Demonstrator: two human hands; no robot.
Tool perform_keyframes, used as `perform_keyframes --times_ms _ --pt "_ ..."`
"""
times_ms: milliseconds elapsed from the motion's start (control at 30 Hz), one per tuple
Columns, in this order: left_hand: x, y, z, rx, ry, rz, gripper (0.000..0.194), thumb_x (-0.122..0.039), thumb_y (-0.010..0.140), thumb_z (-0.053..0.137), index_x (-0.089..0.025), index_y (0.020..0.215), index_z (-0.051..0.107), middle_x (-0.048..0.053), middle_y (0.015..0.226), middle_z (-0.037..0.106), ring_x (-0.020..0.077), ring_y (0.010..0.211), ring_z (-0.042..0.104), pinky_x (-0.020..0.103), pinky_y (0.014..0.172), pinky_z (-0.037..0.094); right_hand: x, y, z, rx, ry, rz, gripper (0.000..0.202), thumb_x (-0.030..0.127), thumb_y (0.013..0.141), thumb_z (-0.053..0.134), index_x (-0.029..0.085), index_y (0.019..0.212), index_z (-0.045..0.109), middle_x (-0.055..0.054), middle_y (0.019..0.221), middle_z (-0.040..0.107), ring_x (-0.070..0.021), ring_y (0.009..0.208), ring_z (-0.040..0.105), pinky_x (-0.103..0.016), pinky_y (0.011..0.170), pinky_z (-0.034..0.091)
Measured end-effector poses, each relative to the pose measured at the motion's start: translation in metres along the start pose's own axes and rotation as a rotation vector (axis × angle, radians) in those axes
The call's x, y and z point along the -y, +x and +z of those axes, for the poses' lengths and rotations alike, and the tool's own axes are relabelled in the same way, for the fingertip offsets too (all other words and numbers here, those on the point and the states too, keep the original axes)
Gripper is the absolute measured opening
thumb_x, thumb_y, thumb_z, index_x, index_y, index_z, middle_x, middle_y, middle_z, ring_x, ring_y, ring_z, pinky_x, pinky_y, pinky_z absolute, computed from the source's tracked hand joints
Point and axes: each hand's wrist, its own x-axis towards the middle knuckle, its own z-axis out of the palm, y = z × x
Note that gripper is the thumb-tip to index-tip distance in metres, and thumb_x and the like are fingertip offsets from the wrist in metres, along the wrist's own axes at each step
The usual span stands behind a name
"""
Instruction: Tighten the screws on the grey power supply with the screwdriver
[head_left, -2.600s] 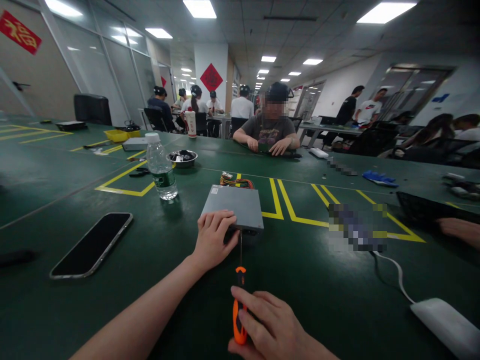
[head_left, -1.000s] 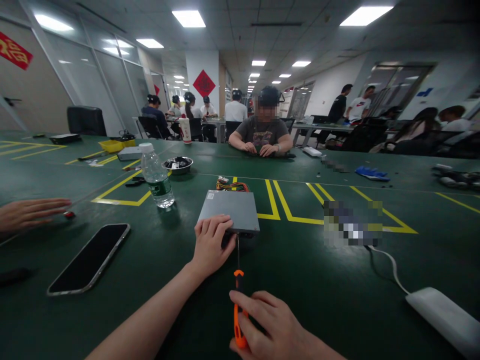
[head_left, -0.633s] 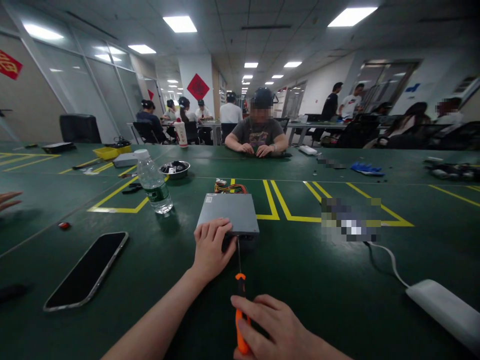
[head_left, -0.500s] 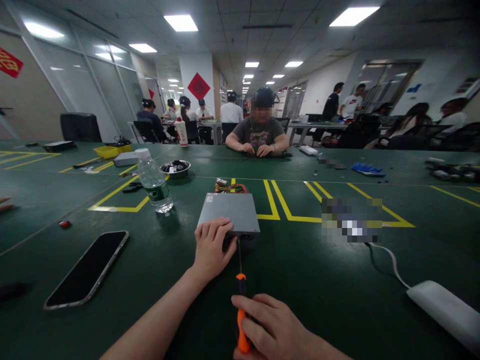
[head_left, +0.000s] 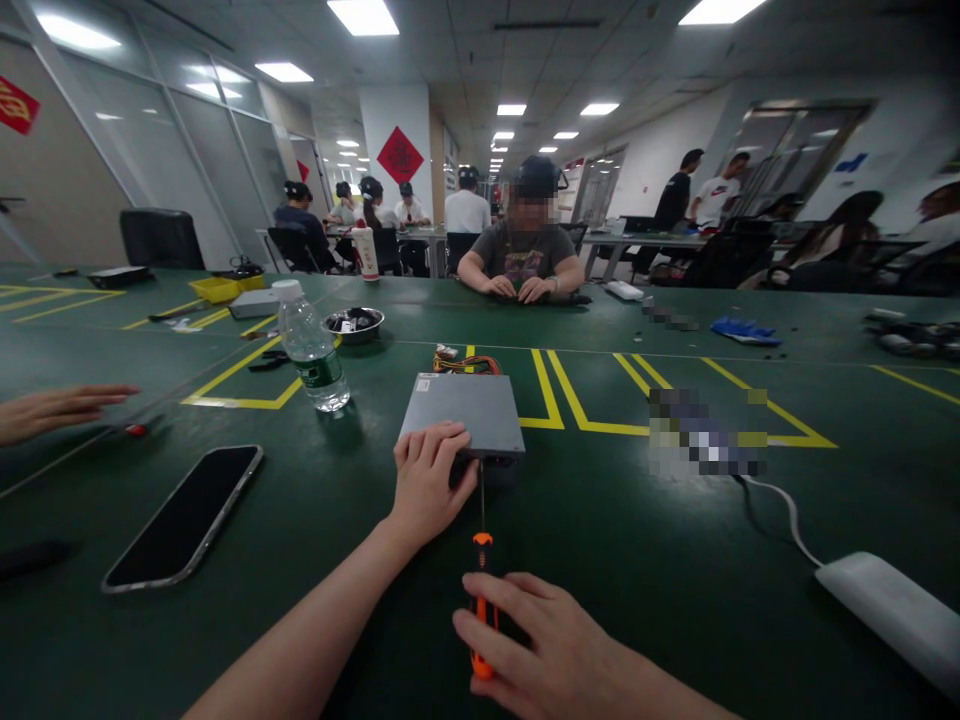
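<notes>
A grey computer power supply lies flat on the green table, a bundle of coloured wires coming out behind it. My left hand grips its near left corner, fingers over the top and thumb at the front face. In my right hand is an orange and black screwdriver, held by the handle between thumb and fingers. The screwdriver's thin shaft points away from me and its tip meets the front face beside my left thumb. Where exactly the tip sits is too small to make out.
A phone and a water bottle stand to the left, near a metal bowl of small parts. Another person's hand reaches in from the left. Right, a white device trails a cable. A person sits opposite.
Another person's hand has come in at the left edge, over the small red thing. My right fingers have shifted round the screwdriver handle, which has turned. The view has tilted slightly.
</notes>
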Motion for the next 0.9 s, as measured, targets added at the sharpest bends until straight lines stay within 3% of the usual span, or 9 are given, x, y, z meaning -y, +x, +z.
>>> perform_keyframes --times_ms 167,233,367,433,567,667,767,900 --pt "0.0003 0.0002 0.0003 0.008 0.011 -0.004 0.023 -0.028 0.080 0.056 -0.024 0.103 0.053 0.005 0.111 0.062 0.0223 0.104 0.052 0.040 0.088 0.031 -0.0005 -0.0010 0.0005 -0.145 -0.010 -0.045 0.017 0.027 0.093 0.047 0.015 0.093 0.059 -0.013 0.101 0.065 -0.0139 0.076 0.065 -0.028 0.077 0.051" --pt "0.0000 0.0002 -0.0002 0.007 0.012 0.000 0.023 -0.028 0.080 0.056 -0.024 0.103 0.053 0.005 0.110 0.062 0.0220 0.104 0.052 0.040 0.088 0.031 -0.0006 -0.0015 0.0008 -0.178 0.005 -0.039 0.019 0.028 0.094 0.046 0.014 0.089 0.058 -0.013 0.100 0.066 -0.0138 0.080 0.065 -0.027 0.079 0.050" --pt "-0.0008 0.0006 -0.0009 0.004 0.015 0.012 0.024 -0.028 0.080 0.056 -0.024 0.103 0.052 0.005 0.110 0.061 0.0227 0.104 0.052 0.041 0.088 0.031 -0.0001 0.0027 -0.0003 -0.083 0.029 -0.017 0.027 0.035 0.097 0.039 0.015 0.100 0.057 -0.012 0.104 0.065 -0.0156 0.096 0.062 -0.026 0.079 0.050" --pt "-0.0008 0.0010 -0.0009 0.003 0.016 0.007 0.024 -0.028 0.080 0.056 -0.024 0.103 0.052 0.005 0.110 0.061 0.0232 0.104 0.052 0.041 0.088 0.031 -0.0003 0.0039 -0.0002 -0.035 0.018 -0.028 0.026 0.034 0.096 0.039 0.017 0.106 0.056 -0.011 0.105 0.064 -0.0162 0.092 0.063 -0.027 0.076 0.051" --pt "-0.0002 0.0009 -0.0006 0.013 0.016 0.006 0.023 -0.027 0.081 0.056 -0.024 0.103 0.052 0.005 0.111 0.061 0.0230 0.104 0.052 0.041 0.088 0.031 -0.0012 -0.0002 0.0022 -0.098 0.005 -0.056 0.021 0.032 0.094 0.045 0.014 0.096 0.058 -0.012 0.102 0.065 -0.0136 0.072 0.064 -0.029 0.072 0.051" --pt "-0.0002 0.0005 -0.0011 0.018 0.008 0.001 0.023 -0.027 0.081 0.055 -0.024 0.104 0.052 0.005 0.112 0.061 0.0228 0.105 0.052 0.041 0.088 0.031 -0.0006 -0.0021 0.0021 -0.120 0.013 -0.038 0.021 0.033 0.093 0.048 0.013 0.092 0.057 -0.013 0.103 0.065 -0.0140 0.079 0.064 -0.028 0.078 0.050" --pt "-0.0007 0.0005 -0.0019 0.022 0.004 0.002 0.023 -0.028 0.081 0.055 -0.025 0.103 0.052 0.005 0.112 0.061 0.0229 0.105 0.052 0.041 0.087 0.031 0.0006 0.0010 -0.0004 -0.042 0.021 -0.011 0.023 0.035 0.091 0.051 0.014 0.101 0.057 -0.012 0.107 0.063 -0.0161 0.091 0.063 -0.027 0.080 0.049" --pt "-0.0011 0.0010 -0.0024 0.012 0.002 0.007 0.023 -0.028 0.081 0.055 -0.024 0.103 0.052 0.005 0.111 0.062 0.0224 0.105 0.052 0.040 0.087 0.031 -0.0002 0.0021 -0.0004 -0.033 -0.001 -0.041 0.022 0.031 0.092 0.049 0.016 0.107 0.056 -0.013 0.108 0.063 -0.0154 0.085 0.064 -0.027 0.079 0.051"
